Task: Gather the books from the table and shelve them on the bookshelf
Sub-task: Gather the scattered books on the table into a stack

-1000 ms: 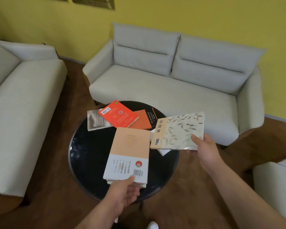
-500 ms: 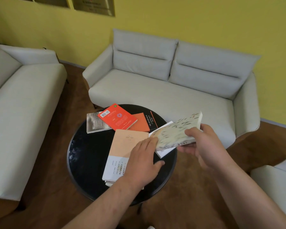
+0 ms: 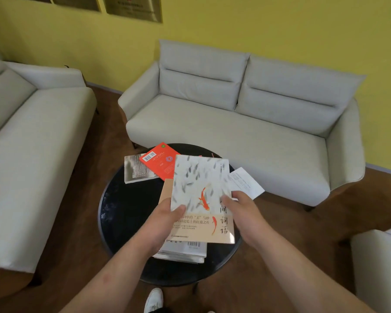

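A white book with grey fish and a red koi (image 3: 201, 188) lies face up over a stack of books (image 3: 185, 253) on the round black table (image 3: 127, 211). My left hand (image 3: 163, 222) grips its left edge, thumb on the cover. My right hand (image 3: 242, 213) holds its right edge. A tan book (image 3: 166, 188) peeks out beneath it. Farther back lie a red book (image 3: 159, 160) and a grey book (image 3: 134, 169). A white book (image 3: 245, 182) sticks out at the right. No bookshelf is in view.
A grey two-seat sofa (image 3: 246, 123) stands behind the table against a yellow wall. Another grey sofa (image 3: 27, 150) runs along the left. A pale armchair corner (image 3: 379, 267) is at the lower right. Brown floor surrounds the table, and my white shoe (image 3: 154, 299) shows below.
The fish book was turned over, front cover now up, and brought left onto the stack. My left hand moved from the tan book to the fish book's left edge.
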